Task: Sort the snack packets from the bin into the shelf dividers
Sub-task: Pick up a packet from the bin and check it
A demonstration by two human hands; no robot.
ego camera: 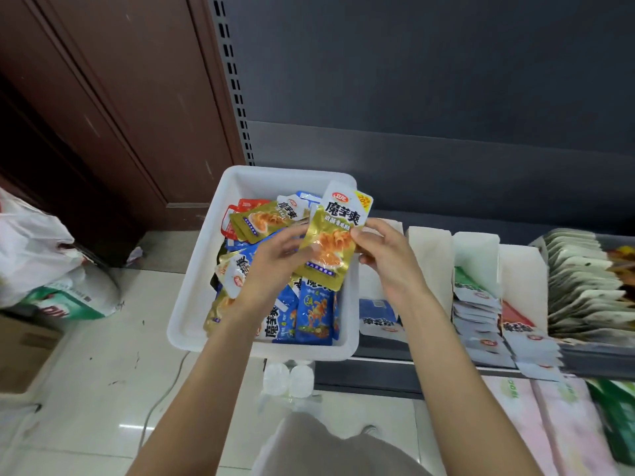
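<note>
A white plastic bin sits at the shelf's left end and holds several gold, blue and red snack packets. Above its right side both hands hold one gold-and-white snack packet upright. My left hand pinches its left edge and my right hand pinches its right edge. To the right, white shelf dividers form slots. One slot holds a blue packet, another holds stacked green-and-white packets, and a further one holds red-and-white packets.
Rows of pale packets fill the shelf's far right. White plastic bags and a cardboard box lie on the tiled floor at left. Pink packs sit on a lower shelf. A brown door stands behind.
</note>
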